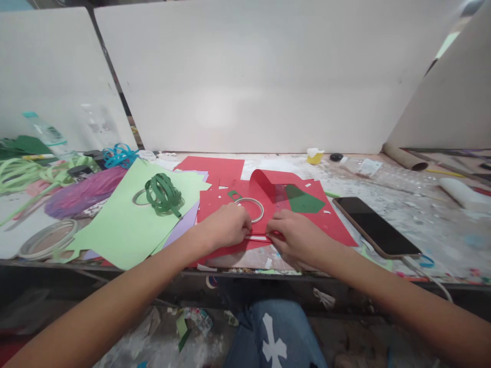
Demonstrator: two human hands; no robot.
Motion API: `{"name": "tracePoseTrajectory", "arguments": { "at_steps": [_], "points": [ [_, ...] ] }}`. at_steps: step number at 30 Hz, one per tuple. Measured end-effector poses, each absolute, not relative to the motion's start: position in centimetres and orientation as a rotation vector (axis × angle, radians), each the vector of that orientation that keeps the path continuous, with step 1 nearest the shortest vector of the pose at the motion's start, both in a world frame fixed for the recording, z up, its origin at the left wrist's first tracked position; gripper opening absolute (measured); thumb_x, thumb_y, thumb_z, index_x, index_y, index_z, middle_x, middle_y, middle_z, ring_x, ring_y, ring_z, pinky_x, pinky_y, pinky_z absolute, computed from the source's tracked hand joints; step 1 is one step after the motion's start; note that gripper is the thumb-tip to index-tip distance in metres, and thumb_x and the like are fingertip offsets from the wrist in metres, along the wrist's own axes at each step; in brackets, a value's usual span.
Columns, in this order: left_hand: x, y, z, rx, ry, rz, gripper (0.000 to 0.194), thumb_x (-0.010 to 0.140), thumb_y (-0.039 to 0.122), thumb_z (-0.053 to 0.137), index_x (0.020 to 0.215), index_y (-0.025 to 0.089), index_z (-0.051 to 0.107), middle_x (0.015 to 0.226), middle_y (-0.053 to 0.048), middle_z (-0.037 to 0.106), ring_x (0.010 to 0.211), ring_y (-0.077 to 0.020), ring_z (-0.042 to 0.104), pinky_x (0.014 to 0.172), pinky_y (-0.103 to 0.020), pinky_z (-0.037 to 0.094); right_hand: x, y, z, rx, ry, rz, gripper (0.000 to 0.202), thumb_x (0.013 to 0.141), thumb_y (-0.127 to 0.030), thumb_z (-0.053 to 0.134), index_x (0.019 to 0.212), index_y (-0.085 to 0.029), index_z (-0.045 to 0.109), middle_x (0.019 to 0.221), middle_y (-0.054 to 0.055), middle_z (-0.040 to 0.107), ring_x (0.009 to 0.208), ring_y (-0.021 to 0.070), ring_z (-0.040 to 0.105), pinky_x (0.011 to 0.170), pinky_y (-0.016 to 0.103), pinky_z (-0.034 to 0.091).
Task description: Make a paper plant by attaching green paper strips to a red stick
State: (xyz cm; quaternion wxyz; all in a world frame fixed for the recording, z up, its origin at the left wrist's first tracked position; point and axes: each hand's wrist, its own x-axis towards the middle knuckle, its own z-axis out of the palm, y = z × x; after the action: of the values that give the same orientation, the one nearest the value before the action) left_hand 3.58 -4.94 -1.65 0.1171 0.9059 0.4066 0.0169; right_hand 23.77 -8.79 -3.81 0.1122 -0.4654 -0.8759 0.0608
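Note:
At the table's near edge, my left hand (227, 224) and my right hand (294, 236) face each other, fingers closed on a narrow folded edge or strip of red paper (256, 235). Whether it belongs to the larger red sheet cannot be made out. Under my hands lie several red paper sheets (333, 225), one curling upward at the back. A narrow roll of tape (262, 210) rests on the red paper, just beyond my fingers. A dark green paper piece (306, 199) and small white scraps lie behind my right hand.
Light green paper (115, 225) carries a dark green paper-strip ball (164, 194) on the left. A tape roll (48, 240) sits at the front left edge. On the right are a phone (378, 227) with a cable, a plastic bottle (395, 171) and a cardboard tube (404, 156). White boards (261, 76) stand behind.

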Motion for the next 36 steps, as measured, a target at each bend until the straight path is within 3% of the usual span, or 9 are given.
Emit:
{"name": "tracePoseTrajectory", "arguments": {
  "at_steps": [5,14,22,27,31,36],
  "points": [
    [3.7,-6.0,-2.0,2.677,1.275,0.088,0.031,0.073,0.008,0.051,0.084,0.020,0.077,0.077,-0.010,0.074,0.066,-0.0215,0.064,0.056,-0.028,0.037,23.5,-8.5,-3.0,-1.416,-2.529,0.295,0.018,0.086,-0.013,0.053,0.073,-0.017,0.064,0.073,0.005,0.067,0.071,0.0170,0.056,0.061,0.027,0.032],
    [3.6,-5.2,-2.2,2.600,1.167,0.094,0.026,0.075,0.013,0.055,0.085,0.022,0.077,0.076,-0.008,0.074,0.066,-0.0199,0.064,0.060,-0.028,0.041,23.3,-8.7,-3.4,-1.361,-2.559,0.269,0.016,0.084,-0.009,0.052,0.075,-0.016,0.062,0.080,0.007,0.067,0.081,0.0188,0.058,0.067,0.027,0.036],
    [3.6,-6.0,-2.5,2.572,1.253,0.143,0.028,0.073,0.014,0.053,0.086,0.023,0.077,0.078,-0.007,0.074,0.069,-0.0211,0.064,0.057,-0.027,0.038,23.6,-8.5,-2.7,-1.483,-2.465,0.602,0.012,0.083,-0.016,0.054,0.073,-0.017,0.060,0.070,0.003,0.066,0.063,0.0147,0.057,0.055,0.025,0.032],
    [4.0,-5.9,-2.2,2.564,1.148,0.065,0.027,0.078,0.017,0.052,0.091,0.022,0.075,0.082,-0.007,0.074,0.071,-0.0206,0.065,0.058,-0.027,0.038,23.5,-8.7,-3.3,-1.450,-2.529,0.390,0.010,0.084,-0.013,0.054,0.075,-0.017,0.057,0.076,0.005,0.066,0.069,0.0168,0.057,0.057,0.026,0.031],
    [4.6,-5.8,-1.9,2.618,1.119,0.036,0.020,0.077,0.015,0.051,0.076,0.018,0.071,0.070,-0.006,0.069,0.061,-0.0175,0.058,0.053,-0.027,0.033,23.7,-9.1,-3.3,-1.402,-2.668,0.130,0.011,0.086,-0.010,0.051,0.079,-0.017,0.058,0.084,0.008,0.067,0.077,0.0196,0.058,0.064,0.029,0.032],
    [4.4,-3.4,0.9,2.524,0.906,0.052,0.009,0.077,0.019,0.055,0.071,0.018,0.061,0.063,0.001,0.059,0.053,-0.0124,0.048,0.050,-0.025,0.031,24.1,-8.0,-0.9,-1.318,-2.754,-0.282,0.018,0.080,-0.002,0.050,0.085,-0.016,0.059,0.073,0.005,0.064,0.068,0.0190,0.055,0.068,0.032,0.034]
  ]
}}
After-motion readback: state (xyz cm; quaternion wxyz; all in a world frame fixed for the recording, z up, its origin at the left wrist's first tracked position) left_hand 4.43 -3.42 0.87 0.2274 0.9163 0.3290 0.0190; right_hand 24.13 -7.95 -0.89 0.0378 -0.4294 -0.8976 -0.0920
